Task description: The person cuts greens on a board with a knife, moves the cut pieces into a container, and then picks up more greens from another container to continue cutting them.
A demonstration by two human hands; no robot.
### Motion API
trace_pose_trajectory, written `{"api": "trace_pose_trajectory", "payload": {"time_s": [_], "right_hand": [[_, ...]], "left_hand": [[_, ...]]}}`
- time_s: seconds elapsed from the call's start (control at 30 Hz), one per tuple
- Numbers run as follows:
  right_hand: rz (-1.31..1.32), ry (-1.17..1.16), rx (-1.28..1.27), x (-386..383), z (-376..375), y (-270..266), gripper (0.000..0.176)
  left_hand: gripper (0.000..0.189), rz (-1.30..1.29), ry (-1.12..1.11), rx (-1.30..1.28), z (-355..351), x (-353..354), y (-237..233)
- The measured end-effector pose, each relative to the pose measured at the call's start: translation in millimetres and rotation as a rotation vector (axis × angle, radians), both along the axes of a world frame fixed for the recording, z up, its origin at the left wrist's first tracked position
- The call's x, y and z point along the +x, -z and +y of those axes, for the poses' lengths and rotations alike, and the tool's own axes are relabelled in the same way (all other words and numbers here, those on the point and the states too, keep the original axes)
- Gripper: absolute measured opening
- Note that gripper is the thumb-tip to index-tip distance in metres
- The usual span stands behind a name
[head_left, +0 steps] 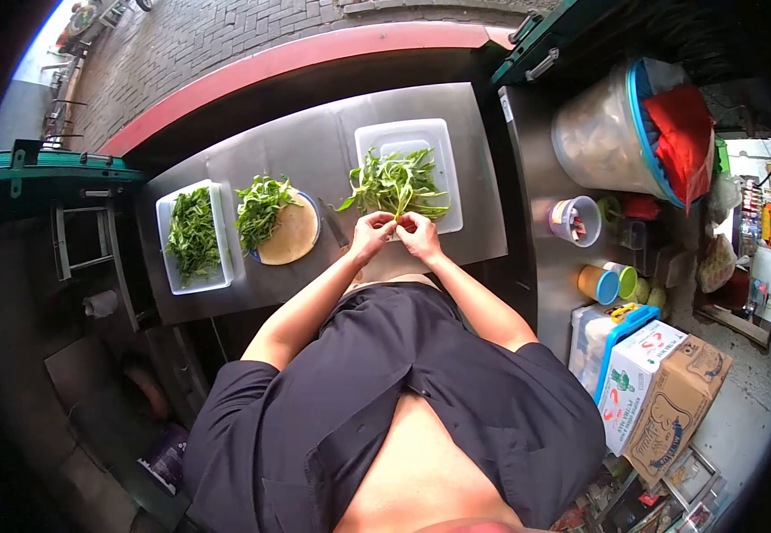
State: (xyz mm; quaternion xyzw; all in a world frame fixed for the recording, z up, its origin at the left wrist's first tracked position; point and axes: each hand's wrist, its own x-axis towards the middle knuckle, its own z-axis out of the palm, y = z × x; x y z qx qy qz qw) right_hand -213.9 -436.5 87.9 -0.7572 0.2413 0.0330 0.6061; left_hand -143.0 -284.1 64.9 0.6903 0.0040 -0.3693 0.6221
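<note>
Both hands meet at the near edge of a white plastic tray (450,151), pinching the pale stems of leafy greens (399,182) whose leaves spread over the tray. My left hand (373,235) has its fingers closed on the stem ends. Beside it, my right hand (418,236) is closed on the same stems, fingertips nearly touching the left ones. To the left, a knife (334,224) lies by a round wooden board (293,233) that carries a pile of greens (261,204). Farther left, a white tub (216,282) holds cut greens (192,235).
These things stand on a metal table (314,147). On the counter at right are a large clear bucket (590,133) with a red bag (680,133), a purple-white cup (575,222) and a blue-lidded jar (605,284). Cardboard boxes (679,404) are stacked below. A red ledge (314,67) runs beyond the table.
</note>
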Motion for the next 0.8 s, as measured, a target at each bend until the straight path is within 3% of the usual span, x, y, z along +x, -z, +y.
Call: {"api": "trace_pose_trajectory", "payload": {"time_s": [0.13,0.4,0.47,0.5,0.53,0.6,0.63,0.7,0.8], "right_hand": [[-0.046,-0.028,0.030,8.7,18.3,-14.9,0.019],[-0.059,0.045,0.236,27.5,74.5,0.5,0.023],[-0.052,0.173,-0.156,31.5,82.7,-3.4,0.027],[0.060,0.180,-0.200,36.8,79.1,13.3,0.030],[0.175,0.016,-0.422,38.5,68.0,56.7,0.037],[-0.228,0.231,-0.718,43.0,66.9,51.7,0.045],[-0.240,0.113,-0.749,44.8,57.6,65.7,0.052],[-0.083,0.045,-0.729,48.0,50.1,83.0,0.048],[0.065,0.004,-0.692,57.3,49.0,62.3,0.048]], "left_hand": [[0.020,-0.030,-0.083,-0.119,19.7,0.9,-26.4],[0.022,-0.193,-0.099,0.006,64.0,9.3,-34.8],[0.022,-0.190,-0.080,0.056,71.1,10.5,-32.0],[0.022,-0.180,-0.057,0.108,74.5,11.4,-29.6],[0.022,-0.180,-0.062,0.104,75.3,10.0,-32.0],[0.020,-0.191,-0.089,0.120,72.0,7.0,-35.0],[0.020,-0.203,-0.049,0.130,72.2,6.3,-33.4],[0.020,-0.145,-0.071,0.074,69.4,3.1,-28.2],[0.019,-0.070,-0.111,0.007,72.1,-1.6,-26.7]]}}
